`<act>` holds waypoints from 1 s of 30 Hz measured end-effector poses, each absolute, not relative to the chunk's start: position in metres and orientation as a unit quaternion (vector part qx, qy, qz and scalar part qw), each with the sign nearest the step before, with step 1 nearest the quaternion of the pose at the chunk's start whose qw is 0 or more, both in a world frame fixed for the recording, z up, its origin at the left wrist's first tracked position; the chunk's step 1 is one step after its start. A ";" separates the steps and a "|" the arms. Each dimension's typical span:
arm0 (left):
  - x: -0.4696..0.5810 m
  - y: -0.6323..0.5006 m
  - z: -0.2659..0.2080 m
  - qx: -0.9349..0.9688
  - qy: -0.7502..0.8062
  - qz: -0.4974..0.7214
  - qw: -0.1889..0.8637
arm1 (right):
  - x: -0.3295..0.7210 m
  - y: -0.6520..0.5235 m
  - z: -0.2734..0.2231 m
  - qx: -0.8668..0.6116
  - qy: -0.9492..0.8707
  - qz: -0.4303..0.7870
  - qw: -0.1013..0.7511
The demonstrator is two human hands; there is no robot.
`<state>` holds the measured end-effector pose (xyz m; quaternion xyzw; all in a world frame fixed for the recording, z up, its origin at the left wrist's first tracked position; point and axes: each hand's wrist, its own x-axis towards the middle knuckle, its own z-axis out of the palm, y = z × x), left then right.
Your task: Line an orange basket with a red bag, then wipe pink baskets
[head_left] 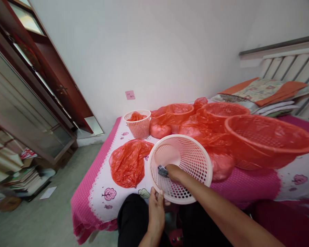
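Cloth (162, 171) held inside a tilted pale basket (189, 154)

Over the lap, the pale basket's rim is gripped by the fingers of the left hand (156, 206). Inside, the cloth is gripped by the closed fingers of the right hand (173, 172). Beyond, on the bed (83, 202), a crumpled red bag (130, 164) is laid; farther back, a small basket (139, 129) and bag-covered baskets (265, 154) are placed near the wall (170, 51)
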<state>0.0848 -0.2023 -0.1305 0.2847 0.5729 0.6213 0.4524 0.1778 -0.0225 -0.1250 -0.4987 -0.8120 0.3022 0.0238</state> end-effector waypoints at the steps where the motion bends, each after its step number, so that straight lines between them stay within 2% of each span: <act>1: 0.085 -0.202 -0.131 0.285 0.574 0.620 0.452 | 0.178 -0.025 -0.124 -0.499 -0.814 0.298 0.021; 11: 0.086 -0.202 -0.128 0.282 0.575 0.617 0.458 | 0.183 -0.041 -0.116 -0.493 -0.823 0.280 0.015; 30: 0.091 -0.204 -0.122 0.303 0.559 0.616 0.466 | 0.199 -0.070 -0.115 -0.464 -0.844 0.261 0.068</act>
